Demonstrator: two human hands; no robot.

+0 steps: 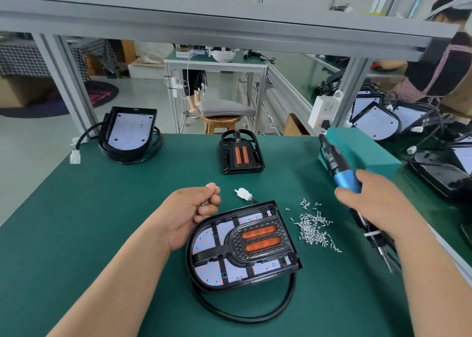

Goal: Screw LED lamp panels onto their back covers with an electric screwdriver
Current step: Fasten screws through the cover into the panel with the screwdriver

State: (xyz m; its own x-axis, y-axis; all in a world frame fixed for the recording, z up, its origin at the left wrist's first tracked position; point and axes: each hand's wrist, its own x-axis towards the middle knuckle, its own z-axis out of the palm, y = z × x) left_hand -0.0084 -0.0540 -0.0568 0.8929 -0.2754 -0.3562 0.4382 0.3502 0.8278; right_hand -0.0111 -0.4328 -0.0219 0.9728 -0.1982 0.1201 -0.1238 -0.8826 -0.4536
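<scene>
My left hand (194, 209) is curled into a loose fist and pinches a few small screws (216, 188), one showing at the thumb tip. The lamp panel (245, 244) lies flat on the green mat (102, 209), just beside and below that hand, between my two hands. My right hand (378, 204) wraps around the blue electric screwdriver (344, 175). Its bit points down, well to the right of the panel, and the loose screw pile (314, 228) lies between them.
</scene>
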